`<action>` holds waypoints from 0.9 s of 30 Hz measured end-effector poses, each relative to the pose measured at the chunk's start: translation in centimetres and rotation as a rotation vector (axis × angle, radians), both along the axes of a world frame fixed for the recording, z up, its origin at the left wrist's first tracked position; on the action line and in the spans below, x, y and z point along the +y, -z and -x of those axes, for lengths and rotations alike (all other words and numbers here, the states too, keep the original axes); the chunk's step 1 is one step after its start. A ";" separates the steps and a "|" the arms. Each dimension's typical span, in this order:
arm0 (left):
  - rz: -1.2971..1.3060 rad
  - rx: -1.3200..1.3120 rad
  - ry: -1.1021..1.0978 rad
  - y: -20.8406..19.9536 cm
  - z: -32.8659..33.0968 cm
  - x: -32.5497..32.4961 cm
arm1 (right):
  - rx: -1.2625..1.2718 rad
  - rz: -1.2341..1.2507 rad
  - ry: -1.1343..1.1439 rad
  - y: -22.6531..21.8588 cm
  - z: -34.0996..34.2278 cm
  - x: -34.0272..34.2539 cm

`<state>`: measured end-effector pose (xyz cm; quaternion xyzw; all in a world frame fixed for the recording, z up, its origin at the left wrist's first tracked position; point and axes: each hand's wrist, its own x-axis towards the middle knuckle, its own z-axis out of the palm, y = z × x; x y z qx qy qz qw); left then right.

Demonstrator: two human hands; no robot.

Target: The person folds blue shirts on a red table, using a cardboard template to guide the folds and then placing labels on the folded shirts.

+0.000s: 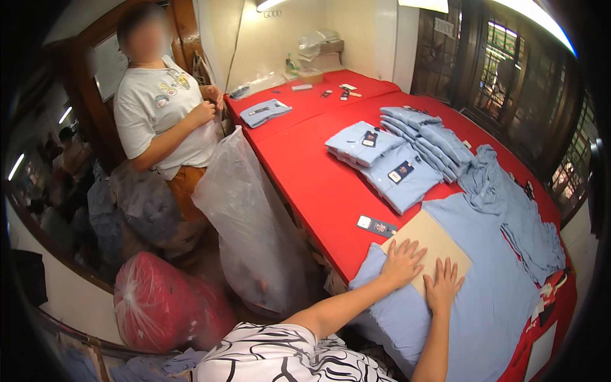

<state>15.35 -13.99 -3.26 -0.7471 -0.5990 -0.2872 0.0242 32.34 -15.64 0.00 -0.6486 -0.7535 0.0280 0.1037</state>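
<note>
Both my palms press on a tan cardboard sheet (439, 237) that lies on a spread light-blue shirt (487, 254) at the near end of the table. My left hand (403, 262) rests on the sheet's left part with its fingers stretched out. Close beside it, my right hand (443, 283) lies flat with spread fingers, across the sheet's near edge. Just beyond the sheet's far left corner is a dark hang tag (377, 226). Folded blue shirts (401, 173) with dark tags stand stacked farther up the table.
Red cloth covers the table (299, 172). A crumpled blue shirt (509, 210) lies at the right. Left of the table stand a large clear plastic bag (245, 216) and a red-filled bag (165, 299). Another person (162, 108) stands at the far left, near a folded shirt (265, 113).
</note>
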 end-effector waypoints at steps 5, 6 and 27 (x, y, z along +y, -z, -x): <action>0.276 0.071 0.111 -3.4 0.7 0.5 | 0.012 0.004 -0.002 0.3 0.0 0.0; 0.244 0.090 0.161 -2.4 0.7 1.5 | 0.013 0.007 -0.002 0.2 0.1 0.0; 0.148 0.098 0.208 0.7 0.4 2.7 | -0.070 -0.166 0.423 4.4 -11.1 -5.8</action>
